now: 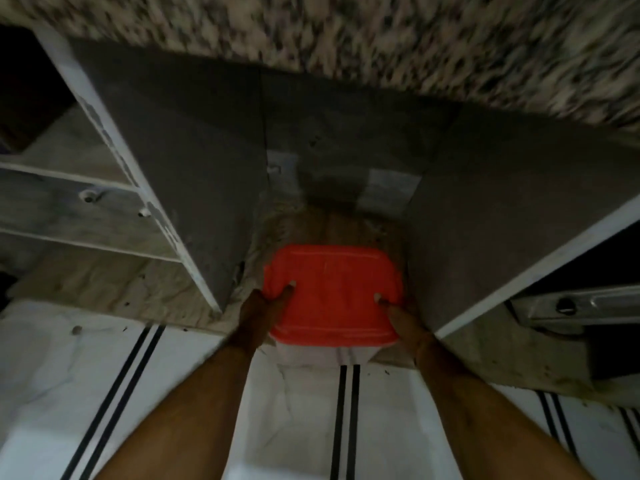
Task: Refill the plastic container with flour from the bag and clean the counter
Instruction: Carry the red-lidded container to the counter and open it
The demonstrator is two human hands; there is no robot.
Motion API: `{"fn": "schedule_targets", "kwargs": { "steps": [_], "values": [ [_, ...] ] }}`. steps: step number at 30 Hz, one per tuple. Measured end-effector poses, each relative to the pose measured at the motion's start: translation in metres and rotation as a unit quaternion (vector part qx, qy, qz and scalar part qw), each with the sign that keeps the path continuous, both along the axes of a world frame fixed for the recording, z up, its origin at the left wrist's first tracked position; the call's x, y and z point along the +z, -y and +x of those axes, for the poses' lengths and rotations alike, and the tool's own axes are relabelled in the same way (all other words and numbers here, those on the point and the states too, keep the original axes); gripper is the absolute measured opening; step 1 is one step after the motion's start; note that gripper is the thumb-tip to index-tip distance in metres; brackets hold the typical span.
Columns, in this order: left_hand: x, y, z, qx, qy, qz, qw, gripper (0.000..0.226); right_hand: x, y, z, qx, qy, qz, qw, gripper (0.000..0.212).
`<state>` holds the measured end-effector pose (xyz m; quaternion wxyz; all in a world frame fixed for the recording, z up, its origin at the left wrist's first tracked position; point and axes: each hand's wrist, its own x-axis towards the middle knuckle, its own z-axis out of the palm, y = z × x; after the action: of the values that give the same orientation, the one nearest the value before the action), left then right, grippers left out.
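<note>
A plastic container with a red lid (332, 292) sits low at the mouth of an open cabinet under the counter. Its whitish body (322, 355) shows just below the lid's near edge. My left hand (266, 306) grips the container's left side, thumb lying on the lid. My right hand (398, 313) grips its right side, thumb on the lid too. Both forearms reach down from the bottom of the view. The flour bag is not in view.
Two grey cabinet doors stand swung out, one on the left (166, 188) and one on the right (512, 237). The speckled granite counter (381, 36) runs across the top. The left shelf unit (69, 209) is open. White floor tiles with black stripes (114, 403) lie below.
</note>
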<state>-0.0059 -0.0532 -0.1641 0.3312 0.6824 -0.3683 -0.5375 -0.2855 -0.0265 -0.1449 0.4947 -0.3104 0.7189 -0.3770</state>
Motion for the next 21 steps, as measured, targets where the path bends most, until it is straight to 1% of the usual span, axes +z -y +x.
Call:
{"fn": "schedule_targets", "kwargs": {
  "steps": [1, 3, 5, 7, 9, 14, 15, 18, 19, 21],
  "values": [
    [0.016, -0.014, 0.003, 0.007, 0.013, 0.013, 1.0, 0.113, 0.018, -0.011, 0.006, -0.007, 0.001, -0.016, 1.0, 0.079],
    [0.073, -0.047, 0.009, 0.024, 0.053, 0.044, 0.997, 0.116, 0.058, -0.036, 0.018, -0.021, -0.011, -0.04, 0.999, 0.078],
    [0.128, -0.077, 0.012, 0.038, 0.082, 0.052, 0.995, 0.101, 0.101, -0.06, 0.029, -0.034, -0.009, -0.039, 0.999, 0.078],
    [0.191, -0.108, 0.013, 0.053, 0.108, 0.058, 0.991, 0.082, 0.153, -0.09, 0.039, -0.046, 0.009, -0.027, 0.999, 0.07],
    [0.248, -0.139, 0.019, 0.062, 0.117, 0.058, 0.99, 0.072, 0.208, -0.122, 0.044, -0.035, 0.024, -0.024, 0.999, 0.064],
    [0.379, -0.195, 0.038, 0.056, 0.15, 0.035, 0.986, 0.082, 0.35, -0.189, 0.054, -0.003, 0.047, -0.008, 0.999, 0.053],
    [0.406, -0.203, 0.04, 0.058, 0.153, 0.028, 0.986, 0.078, 0.377, -0.2, 0.056, -0.006, 0.046, -0.013, 0.999, 0.055],
    [0.495, -0.213, 0.047, 0.055, 0.17, 0.016, 0.984, 0.062, 0.46, -0.224, 0.063, -0.019, 0.011, -0.045, 0.999, 0.076],
    [0.518, -0.213, 0.049, 0.051, 0.181, 0.008, 0.982, 0.059, 0.482, -0.227, 0.065, -0.026, 0.002, -0.061, 0.998, 0.08],
    [0.567, -0.214, 0.058, 0.042, 0.187, -0.014, 0.981, 0.058, 0.534, -0.235, 0.069, -0.035, -0.014, -0.085, 0.996, 0.074]
  ]
}}
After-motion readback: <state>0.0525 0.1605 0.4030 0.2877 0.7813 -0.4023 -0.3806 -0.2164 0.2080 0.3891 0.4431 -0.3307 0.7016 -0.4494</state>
